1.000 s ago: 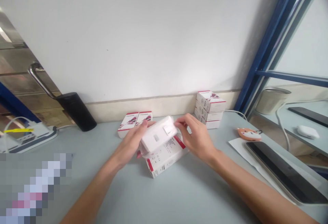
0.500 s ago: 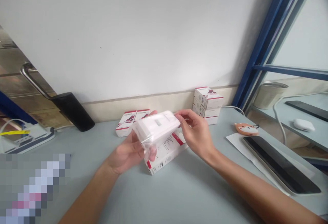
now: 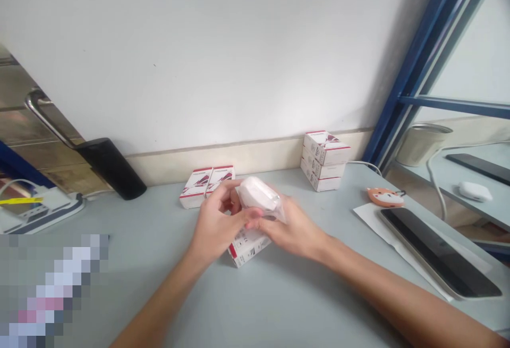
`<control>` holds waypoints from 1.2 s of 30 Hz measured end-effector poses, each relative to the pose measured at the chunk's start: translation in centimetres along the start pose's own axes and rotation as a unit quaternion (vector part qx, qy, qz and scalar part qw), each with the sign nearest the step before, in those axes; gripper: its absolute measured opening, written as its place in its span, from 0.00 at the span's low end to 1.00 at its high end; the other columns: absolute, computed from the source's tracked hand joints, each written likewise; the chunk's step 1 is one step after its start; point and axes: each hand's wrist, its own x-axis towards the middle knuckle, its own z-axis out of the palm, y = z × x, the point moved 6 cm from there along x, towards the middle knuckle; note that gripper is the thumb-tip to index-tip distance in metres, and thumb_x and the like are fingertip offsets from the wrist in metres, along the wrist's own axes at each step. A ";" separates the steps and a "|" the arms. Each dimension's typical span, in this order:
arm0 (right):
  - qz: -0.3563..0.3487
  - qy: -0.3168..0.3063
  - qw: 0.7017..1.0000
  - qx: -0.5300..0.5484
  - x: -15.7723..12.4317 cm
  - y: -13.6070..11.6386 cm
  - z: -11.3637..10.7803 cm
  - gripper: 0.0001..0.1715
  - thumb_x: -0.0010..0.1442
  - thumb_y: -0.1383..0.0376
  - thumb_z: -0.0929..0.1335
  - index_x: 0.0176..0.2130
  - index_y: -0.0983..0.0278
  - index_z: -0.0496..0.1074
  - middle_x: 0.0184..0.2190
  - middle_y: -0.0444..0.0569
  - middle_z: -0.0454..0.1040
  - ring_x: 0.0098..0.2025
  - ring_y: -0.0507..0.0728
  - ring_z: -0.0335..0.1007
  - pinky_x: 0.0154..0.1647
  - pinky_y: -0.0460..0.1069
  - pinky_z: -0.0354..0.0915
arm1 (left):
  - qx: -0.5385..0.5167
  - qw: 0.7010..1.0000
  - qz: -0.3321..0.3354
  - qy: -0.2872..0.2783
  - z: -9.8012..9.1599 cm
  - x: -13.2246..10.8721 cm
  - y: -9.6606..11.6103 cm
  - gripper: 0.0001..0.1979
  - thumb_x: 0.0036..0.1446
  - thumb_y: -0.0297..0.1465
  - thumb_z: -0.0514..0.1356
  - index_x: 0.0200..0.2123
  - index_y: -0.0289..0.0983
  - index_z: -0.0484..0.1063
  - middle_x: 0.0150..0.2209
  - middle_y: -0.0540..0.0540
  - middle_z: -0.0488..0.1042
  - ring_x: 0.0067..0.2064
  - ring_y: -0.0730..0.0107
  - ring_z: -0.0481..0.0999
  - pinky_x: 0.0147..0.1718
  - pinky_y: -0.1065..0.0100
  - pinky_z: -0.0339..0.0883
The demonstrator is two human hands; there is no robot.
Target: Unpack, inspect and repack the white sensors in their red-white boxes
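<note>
Both hands hold a white device in a clear plastic bag point(image 3: 258, 195) just above the pale grey table point(image 3: 279, 305). My left hand point(image 3: 217, 223) wraps its fingers round the near left end. From below and the right, my right hand point(image 3: 292, 228) grips the bag with its fingers closed. Under the hands lies a white and red box point(image 3: 247, 244) on its side.
Two flat white and red boxes point(image 3: 207, 179) lie by the wall, and a stack of three boxes point(image 3: 324, 161) stands to their right. A tablet point(image 3: 438, 252) on paper and an orange animal-shaped case point(image 3: 385, 197) are at the right. A black cylinder point(image 3: 109, 167) leans at left.
The bagged white device has come down and been turned end-on; my right hand moved from its far end to underneath it, and my left hand closed over it.
</note>
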 end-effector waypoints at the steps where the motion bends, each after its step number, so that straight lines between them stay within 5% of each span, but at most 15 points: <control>1: -0.004 0.006 1.000 -0.001 0.1 0.0 -0.2 0.33 0.64 0.48 0.73 0.64 0.53 0.70 0.44 0.46 0.82 0.39 0.58 0.76 0.39 0.51 0.70 | -0.001 1.000 0.008 -0.009 0.3 -0.1 0.0 0.34 0.47 0.53 0.75 0.52 0.41 0.78 0.33 0.49 0.72 0.37 0.65 0.73 0.35 0.66 0.68; 4: -0.006 0.079 0.996 -0.028 0.8 0.1 -2.1 0.23 0.66 0.47 0.71 0.50 0.60 0.78 0.39 0.47 0.82 0.37 0.58 0.75 0.38 0.51 0.68 | 0.039 0.998 0.046 -0.027 0.3 -0.4 -0.2 0.39 0.58 0.56 0.66 0.67 0.43 0.68 0.39 0.45 0.75 0.44 0.60 0.76 0.44 0.61 0.71; 6: 0.012 0.152 0.987 -0.052 1.1 0.3 -4.4 0.26 0.68 0.43 0.68 0.42 0.63 0.79 0.37 0.50 0.82 0.37 0.59 0.75 0.38 0.51 0.67 | 0.138 0.987 0.060 -0.058 0.4 -0.8 -0.9 0.43 0.57 0.53 0.68 0.72 0.48 0.63 0.51 0.40 0.77 0.53 0.54 0.76 0.49 0.59 0.72; 8: 0.040 0.205 0.975 -0.069 1.4 0.6 -6.6 0.33 0.68 0.39 0.65 0.38 0.64 0.77 0.34 0.50 0.80 0.37 0.60 0.75 0.37 0.51 0.66 | 0.230 0.963 0.053 -0.129 1.1 -1.4 -1.9 0.43 0.54 0.49 0.72 0.71 0.53 0.64 0.61 0.41 0.75 0.56 0.49 0.77 0.45 0.59 0.74; 11: 0.082 0.213 0.968 -0.105 1.6 1.0 -8.9 0.39 0.67 0.34 0.62 0.33 0.64 0.75 0.27 0.48 0.75 0.30 0.57 0.69 0.32 0.50 0.61 | 0.272 0.943 0.035 -0.187 2.0 -2.0 -2.9 0.34 0.60 0.43 0.67 0.69 0.58 0.66 0.57 0.47 0.80 0.46 0.53 0.84 0.32 0.63 0.74; 16: 0.107 0.168 0.970 -0.139 1.7 1.9 -9.2 0.40 0.65 0.32 0.61 0.28 0.63 0.70 0.24 0.45 0.70 0.27 0.54 0.61 0.27 0.49 0.54 | 0.332 0.935 0.115 -0.052 1.3 -1.0 -1.5 0.34 0.60 0.39 0.68 0.68 0.54 0.66 0.59 0.47 0.79 0.54 0.50 0.82 0.42 0.58 0.78; 23: 0.069 0.094 0.991 -0.069 2.2 2.3 -8.2 0.36 0.68 0.35 0.62 0.38 0.63 0.77 0.37 0.49 0.80 0.39 0.60 0.74 0.40 0.52 0.68 | 0.386 0.878 0.279 -0.044 1.8 -1.2 -0.3 0.33 0.61 0.32 0.67 0.68 0.49 0.64 0.61 0.46 0.77 0.60 0.55 0.79 0.58 0.53 0.72; 30: -0.029 0.152 0.986 0.064 1.7 0.9 -6.1 0.33 0.72 0.41 0.63 0.60 0.61 0.72 0.56 0.54 0.79 0.58 0.64 0.74 0.60 0.57 0.69 | 0.399 0.865 0.304 0.032 0.7 -0.9 0.1 0.37 0.59 0.33 0.70 0.69 0.49 0.62 0.65 0.45 0.74 0.65 0.52 0.74 0.65 0.51 0.68; 36: -0.020 0.185 0.982 -0.025 1.3 0.4 -5.3 0.26 0.68 0.43 0.68 0.43 0.62 0.77 0.44 0.54 0.80 0.47 0.65 0.75 0.52 0.60 0.71 | 0.332 0.901 0.267 0.083 0.1 -0.9 -0.9 0.40 0.57 0.33 0.72 0.70 0.51 0.61 0.66 0.45 0.73 0.66 0.50 0.73 0.67 0.48 0.67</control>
